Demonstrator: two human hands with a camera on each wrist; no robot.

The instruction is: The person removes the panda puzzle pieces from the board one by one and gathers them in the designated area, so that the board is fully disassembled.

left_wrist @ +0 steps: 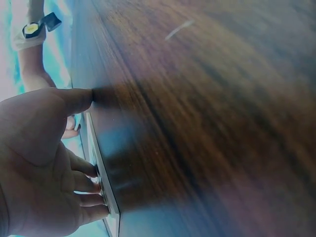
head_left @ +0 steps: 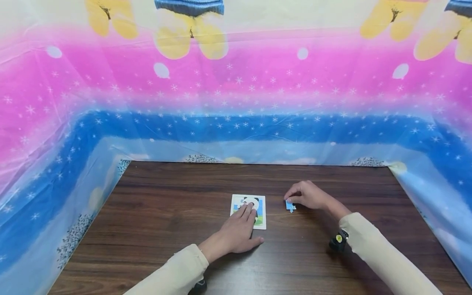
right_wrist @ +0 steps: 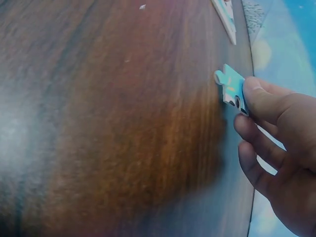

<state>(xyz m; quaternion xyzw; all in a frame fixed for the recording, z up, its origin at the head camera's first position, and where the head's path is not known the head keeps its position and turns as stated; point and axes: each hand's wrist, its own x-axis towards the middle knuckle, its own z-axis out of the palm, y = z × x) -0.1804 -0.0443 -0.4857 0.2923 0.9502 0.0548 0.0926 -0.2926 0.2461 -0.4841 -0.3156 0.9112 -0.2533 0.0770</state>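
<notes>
A small panda jigsaw puzzle (head_left: 261, 222) with a white frame lies flat on the table. My left hand (head_left: 236, 231) rests its straight fingers on the panda picture, covering part of it. In the left wrist view, the thumb of the left hand (left_wrist: 44, 163) is spread away from the puzzle's edge (left_wrist: 111, 202). To the right of the puzzle, my right hand (head_left: 311, 196) pinches a blue puzzle piece (head_left: 290, 206) between thumb and fingers. The right wrist view shows the piece (right_wrist: 233, 88) tilted, with a knob on one side and a black-and-white patch at its lower edge.
The dark wood-grain table (head_left: 166, 196) stretches around both hands. A pink and blue patterned cloth (head_left: 236, 102) hangs behind the table and along both sides. In the right wrist view, a corner of the puzzle frame (right_wrist: 227, 22) shows near the top.
</notes>
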